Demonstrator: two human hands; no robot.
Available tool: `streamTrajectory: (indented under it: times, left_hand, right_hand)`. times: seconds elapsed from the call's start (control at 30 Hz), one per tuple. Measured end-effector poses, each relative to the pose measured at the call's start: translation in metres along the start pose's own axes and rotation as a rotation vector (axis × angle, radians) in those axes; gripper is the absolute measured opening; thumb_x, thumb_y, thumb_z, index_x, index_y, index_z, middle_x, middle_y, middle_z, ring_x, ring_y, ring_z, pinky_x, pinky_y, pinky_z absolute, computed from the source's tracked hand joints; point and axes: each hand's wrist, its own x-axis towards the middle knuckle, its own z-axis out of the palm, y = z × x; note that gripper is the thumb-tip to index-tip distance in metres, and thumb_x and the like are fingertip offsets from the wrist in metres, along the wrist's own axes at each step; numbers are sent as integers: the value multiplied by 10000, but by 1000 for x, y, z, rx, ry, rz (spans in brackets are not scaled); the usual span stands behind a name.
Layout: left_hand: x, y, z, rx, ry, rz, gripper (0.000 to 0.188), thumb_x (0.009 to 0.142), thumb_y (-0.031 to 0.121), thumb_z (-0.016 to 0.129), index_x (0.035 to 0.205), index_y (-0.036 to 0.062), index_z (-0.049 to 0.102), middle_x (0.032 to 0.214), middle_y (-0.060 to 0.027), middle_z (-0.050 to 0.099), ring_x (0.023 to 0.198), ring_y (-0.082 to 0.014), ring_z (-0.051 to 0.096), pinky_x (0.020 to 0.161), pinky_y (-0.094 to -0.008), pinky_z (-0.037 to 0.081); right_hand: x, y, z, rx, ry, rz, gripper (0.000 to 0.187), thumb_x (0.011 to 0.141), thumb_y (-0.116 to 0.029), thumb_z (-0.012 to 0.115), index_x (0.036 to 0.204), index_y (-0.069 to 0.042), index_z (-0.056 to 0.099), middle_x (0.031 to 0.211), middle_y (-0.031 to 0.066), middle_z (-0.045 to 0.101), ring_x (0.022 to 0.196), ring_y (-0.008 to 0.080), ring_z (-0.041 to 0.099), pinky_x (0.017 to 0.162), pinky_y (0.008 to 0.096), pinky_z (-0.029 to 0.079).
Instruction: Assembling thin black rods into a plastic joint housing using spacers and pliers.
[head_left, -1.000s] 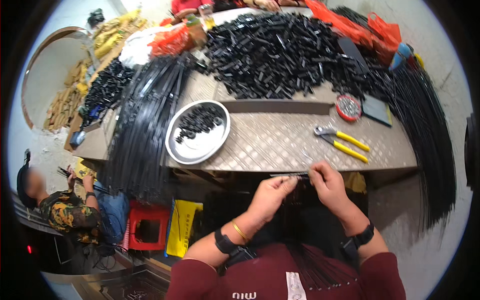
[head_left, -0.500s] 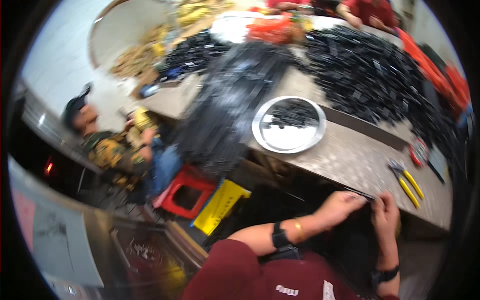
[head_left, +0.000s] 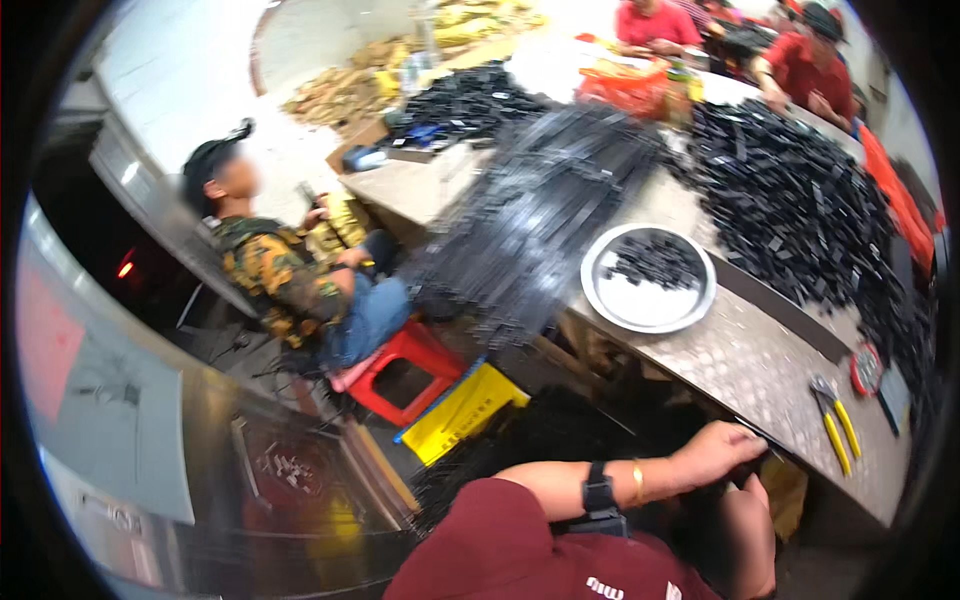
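My left hand (head_left: 716, 456) is closed in a pinch beside the front edge of the table (head_left: 745, 372). A thin dark line shows at its fingertips, but I cannot make out what is held. Just below it is my right hand (head_left: 752, 515), smeared by motion, its fingers partly hidden. Nearest to both on the tabletop lie pliers (head_left: 838, 428) with yellow handles. Farther left along the table stands a round metal tray (head_left: 597, 302) with small black pieces (head_left: 652, 260) in it.
A heap of black pieces (head_left: 800, 200) covers the right back of the table behind a dark strip (head_left: 785, 308). Long black strips (head_left: 545, 210) overhang its left side. Beside them a person (head_left: 290, 265) sits on a red stool (head_left: 405, 375). Other people sit at the far side.
The whole view has shifted, so the table and tray appear farther right and lower. My hands are closer to the table edge, and the right hand has dropped below the left.
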Motion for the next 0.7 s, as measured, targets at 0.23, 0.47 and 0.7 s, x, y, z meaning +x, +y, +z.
streamTrajectory:
  times: [0.23, 0.47, 0.7]
  left_hand:
    - [-10, 0, -15, -74, 66, -9, 268, 929, 319, 562, 967, 73, 662, 786, 24, 633, 644, -24, 542, 498, -173, 416]
    - [-4, -6, -8, -60, 26, -96, 296, 917, 348, 581, 892, 64, 661, 730, 39, 604, 573, -11, 483, 461, -180, 372]
    - [-5, -7, -13, -131, 3, -67, 302, 914, 355, 580, 989, 75, 665, 772, 21, 628, 519, -16, 480, 391, -170, 349]
  right_hand:
    - [14, 6, 27, 219, -52, 24, 192, 906, -117, 591, 1065, -8, 607, 961, 23, 630, 872, 108, 583, 804, 270, 478]
    - [6, 4, 18, 232, -45, 18, 177, 917, -150, 590, 991, 3, 640, 900, 54, 657, 829, 124, 607, 785, 270, 484]
    - [12, 6, 27, 246, -33, -12, 146, 912, -131, 588, 975, -5, 625, 881, 55, 648, 803, 134, 606, 742, 276, 491]
